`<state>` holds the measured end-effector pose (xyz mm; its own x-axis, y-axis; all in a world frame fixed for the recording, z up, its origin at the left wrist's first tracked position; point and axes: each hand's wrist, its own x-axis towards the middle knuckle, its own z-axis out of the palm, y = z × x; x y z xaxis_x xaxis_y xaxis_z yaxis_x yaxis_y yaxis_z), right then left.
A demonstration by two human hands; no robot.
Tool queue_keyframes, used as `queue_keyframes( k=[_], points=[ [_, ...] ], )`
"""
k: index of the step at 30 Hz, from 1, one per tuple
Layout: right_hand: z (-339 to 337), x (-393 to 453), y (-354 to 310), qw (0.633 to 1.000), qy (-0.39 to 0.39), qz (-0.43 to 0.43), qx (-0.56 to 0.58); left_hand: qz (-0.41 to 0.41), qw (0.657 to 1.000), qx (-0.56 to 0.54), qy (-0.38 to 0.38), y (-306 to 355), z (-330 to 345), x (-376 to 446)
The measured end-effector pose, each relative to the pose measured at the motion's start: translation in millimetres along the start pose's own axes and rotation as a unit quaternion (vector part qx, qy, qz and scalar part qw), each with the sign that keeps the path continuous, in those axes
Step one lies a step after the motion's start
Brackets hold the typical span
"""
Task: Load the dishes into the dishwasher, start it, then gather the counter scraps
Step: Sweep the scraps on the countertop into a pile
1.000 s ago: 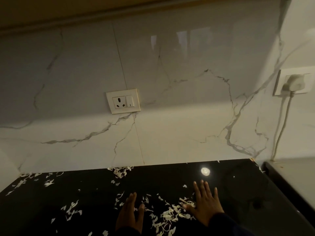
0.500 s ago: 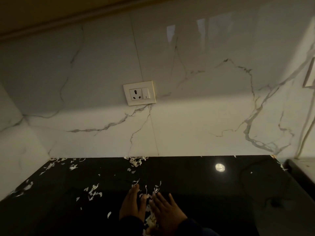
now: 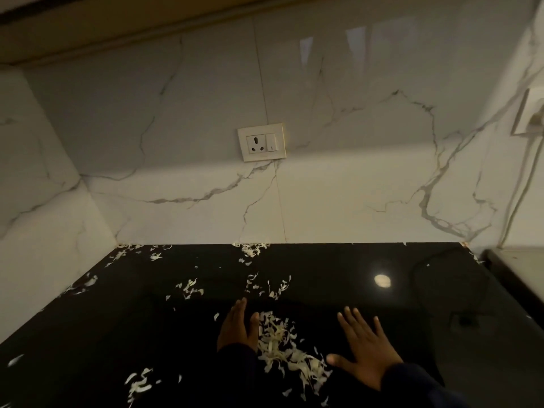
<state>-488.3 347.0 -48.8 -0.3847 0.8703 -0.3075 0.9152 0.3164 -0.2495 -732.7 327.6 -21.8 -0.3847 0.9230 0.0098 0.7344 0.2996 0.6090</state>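
Pale shredded vegetable scraps lie strewn over the glossy black counter (image 3: 382,319). The thickest heap of scraps (image 3: 282,346) sits between my two hands near the front. My left hand (image 3: 237,329) rests flat on the counter, fingers straight, its edge against the heap's left side. My right hand (image 3: 363,353) lies flat with fingers spread to the right of the heap, thumb pointing toward it. Smaller scrap clusters lie by the back wall (image 3: 251,249), at the far left corner (image 3: 129,251) and at the front left (image 3: 138,385).
A white marble backsplash rises behind the counter with a wall socket (image 3: 261,142). A second socket with a plug and cable (image 3: 530,119) is on the right wall. A lower pale ledge (image 3: 521,260) adjoins the counter at right.
My right hand swept the scraps leftward against my left hand, then moved back out to the right. The scraps now lie heaped between the hands. The camera view shifted left.
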Motion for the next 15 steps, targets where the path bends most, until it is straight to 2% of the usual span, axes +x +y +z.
queue_keyframes(
  k=[7,15],
  points=[
    [31,-25,-49,0.999,-0.035,-0.001,-0.012,-0.011,1.000,-0.018,0.007,-6,-10,-23],
    [39,-1,-113,0.999,-0.013,0.042,0.021,0.006,1.000,0.003,0.017,-23,-29,-34]
  ],
)
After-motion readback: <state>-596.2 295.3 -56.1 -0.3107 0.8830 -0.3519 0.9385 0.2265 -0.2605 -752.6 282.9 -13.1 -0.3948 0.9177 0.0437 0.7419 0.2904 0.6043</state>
